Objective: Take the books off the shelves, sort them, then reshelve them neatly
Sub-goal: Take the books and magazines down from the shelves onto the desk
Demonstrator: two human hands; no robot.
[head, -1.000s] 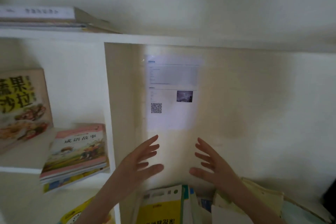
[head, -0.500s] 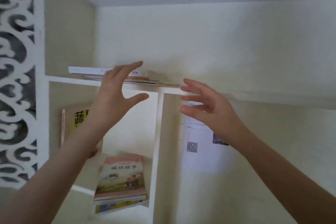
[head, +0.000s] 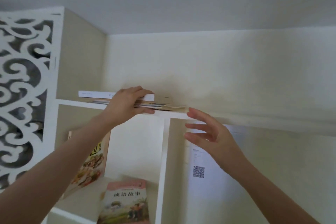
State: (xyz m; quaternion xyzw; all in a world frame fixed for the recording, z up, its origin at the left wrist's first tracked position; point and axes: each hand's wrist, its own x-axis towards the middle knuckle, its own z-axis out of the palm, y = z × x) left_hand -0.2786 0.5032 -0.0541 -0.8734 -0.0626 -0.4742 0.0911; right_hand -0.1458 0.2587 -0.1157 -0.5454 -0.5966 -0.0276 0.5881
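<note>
Head view: flat pile of thin white and tan books (head: 96, 94) lies on the white top shelf (head: 81, 103), middle left. It looks light but slippy. Left hand (head: 127, 103) pinches its front edge; right hand (head: 209, 132) hovers spread and empty. Best hold both ends.

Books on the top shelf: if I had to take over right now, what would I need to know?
Left hand: grips the stack of flat books on the top shelf, fingers on top, thumb beneath.
Right hand: open, holding nothing, just below the shelf edge, right of the stack.
Other books: a cookbook leans in the compartment below; a pink storybook lies flat beside it.
Done: the stack is gripped, not yet off the shelf.
Left: lift it down, clear the lower books, sort, reshelve neatly.
</note>
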